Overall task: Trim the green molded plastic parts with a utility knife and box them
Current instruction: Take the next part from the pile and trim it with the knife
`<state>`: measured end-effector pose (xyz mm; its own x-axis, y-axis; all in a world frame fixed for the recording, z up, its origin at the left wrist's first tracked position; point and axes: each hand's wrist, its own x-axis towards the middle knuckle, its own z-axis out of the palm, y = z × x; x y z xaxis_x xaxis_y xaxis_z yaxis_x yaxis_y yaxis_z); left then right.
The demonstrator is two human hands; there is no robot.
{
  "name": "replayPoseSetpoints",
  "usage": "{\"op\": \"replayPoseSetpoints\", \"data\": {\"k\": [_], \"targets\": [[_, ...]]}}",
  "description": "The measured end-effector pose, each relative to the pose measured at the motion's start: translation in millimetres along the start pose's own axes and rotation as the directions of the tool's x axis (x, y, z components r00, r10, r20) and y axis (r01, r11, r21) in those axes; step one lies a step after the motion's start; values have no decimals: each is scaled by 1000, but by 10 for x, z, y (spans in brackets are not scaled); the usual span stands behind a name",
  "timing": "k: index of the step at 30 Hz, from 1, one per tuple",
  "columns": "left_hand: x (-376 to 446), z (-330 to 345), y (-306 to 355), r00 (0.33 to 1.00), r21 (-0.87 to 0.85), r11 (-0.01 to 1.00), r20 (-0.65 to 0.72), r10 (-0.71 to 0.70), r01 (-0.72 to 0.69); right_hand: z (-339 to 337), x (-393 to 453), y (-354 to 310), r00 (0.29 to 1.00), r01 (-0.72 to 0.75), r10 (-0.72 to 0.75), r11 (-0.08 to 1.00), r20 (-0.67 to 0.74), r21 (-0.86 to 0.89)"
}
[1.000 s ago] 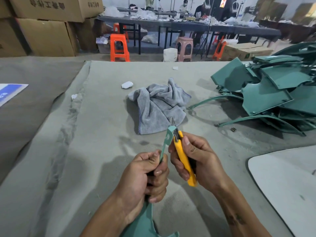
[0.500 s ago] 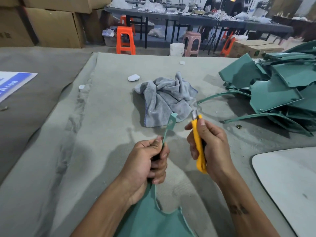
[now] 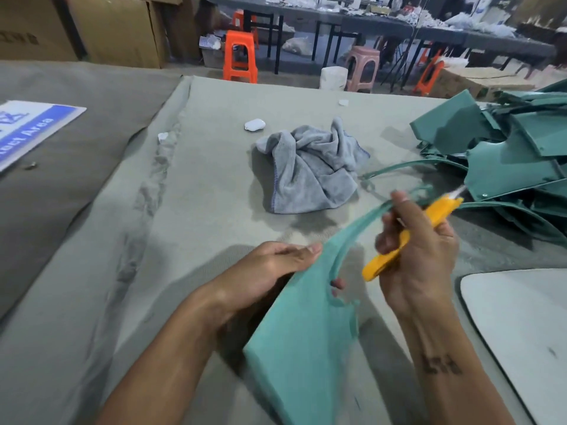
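Crumpled grey towel (image 3: 313, 170) lies beyond hands; green parts pile (image 3: 506, 151) far right. Left hand (image 3: 267, 271) grips flat green part (image 3: 303, 342) (blurred); right hand (image 3: 420, 256) clutches yellow knife (image 3: 408, 234).

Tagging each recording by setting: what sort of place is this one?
Most likely a small factory or workshop floor. A pile of green molded parts lies on a cloth-covered worktable, large cardboard boxes are stacked behind it, and long work tables with plastic stools fill the background.
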<state>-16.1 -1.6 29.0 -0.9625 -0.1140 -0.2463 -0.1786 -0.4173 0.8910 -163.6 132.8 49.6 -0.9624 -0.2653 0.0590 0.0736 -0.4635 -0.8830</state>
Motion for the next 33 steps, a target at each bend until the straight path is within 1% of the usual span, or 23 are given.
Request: {"op": "replayPoseSetpoints", "data": {"k": [2, 3, 5, 7, 9, 10, 12, 13, 14, 15, 16, 17, 18, 20, 21, 22, 24, 25, 27, 29, 30, 32, 33], "targets": [[-60, -50, 51, 997, -75, 997, 76, -30, 35, -102, 110, -97, 995, -41, 54, 987, -84, 153], [-77, -79, 65, 993, -117, 993, 115, -18, 31, -158, 158, -135, 990, -71, 95, 973, -102, 218], [-98, -113, 80, 971, -177, 984, 228, 77, -37, -239, 216, -185, 978, -133, 178, 934, -108, 331], [-75, -85, 76, 912, -254, 960, 356, 203, -115, -280, 248, -194, 964, -181, 245, 889, -102, 421], [-24, -49, 45, 863, -270, 950, 431, 264, -155, -294, 273, -193, 953, -208, 288, 846, -91, 490], [-2, -38, 29, 860, -215, 955, 427, 279, -203, -295, 286, -191, 949, -218, 303, 828, -84, 517], [31, -2, -9, 894, 41, 938, 319, 315, -345, -304, 292, -190, 946, -232, 319, 792, -58, 564], [51, 14, -37, 905, 210, 894, 253, 342, -397, -306, 289, -187, 947, -239, 320, 773, -35, 588], [67, 27, -81, 900, 390, 811, 192, 391, -436, -307, 283, -182, 948, -249, 319, 756, -8, 606], [90, 33, -126, 868, 563, 683, 138, 477, -465, -304, 273, -177, 948, -263, 318, 741, 22, 618], [119, 29, -167, 804, 707, 528, 99, 586, -471, -302, 263, -171, 948, -276, 315, 732, 51, 623], [140, 13, -191, 720, 799, 391, 74, 690, -457, -298, 255, -166, 947, -292, 311, 729, 80, 619], [159, -5, -197, 627, 849, 298, 50, 777, -436, -296, 252, -162, 945, -310, 309, 738, 108, 599], [187, -92, -186, 449, 883, 213, -4, 894, -417, -271, 244, -164, 946, -321, 294, 805, 134, 499], [190, -135, -173, 376, 893, 201, -40, 926, -402, -249, 233, -163, 955, -297, 268, 862, 127, 410], [187, -172, -157, 318, 900, 215, -92, 944, -378, -225, 220, -153, 968, -249, 224, 921, 116, 299], [172, -224, -136, 236, 893, 281, -206, 950, -352, -168, 159, -97, 986, -107, 96, 991, 134, 82], [151, -250, -119, 200, 892, 303, -247, 948, -334, -131, 101, -47, 981, -22, 21, 1000, 191, 3], [119, -272, -66, 136, 907, 321, -294, 946, -274, -89, -35, 45, 921, 173, -115, 977, 371, -125], [69, -314, -7, 113, 917, 340, -323, 940, -207, -39, -170, 120, 821, 339, -176, 916, 543, -215], [39, -340, 15, 123, 919, 352, -334, 934, -177, -2, -228, 155, 760, 443, -204, 857, 617, -263], [11, -348, 31, 168, 921, 368, -346, 923, -131, 69, -337, 214, 634, 641, -243, 697, 734, -323], [-3, -340, 30, 193, 925, 364, -340, 920, -105, 113, -388, 255, 591, 688, -255, 655, 765, -313]]}}
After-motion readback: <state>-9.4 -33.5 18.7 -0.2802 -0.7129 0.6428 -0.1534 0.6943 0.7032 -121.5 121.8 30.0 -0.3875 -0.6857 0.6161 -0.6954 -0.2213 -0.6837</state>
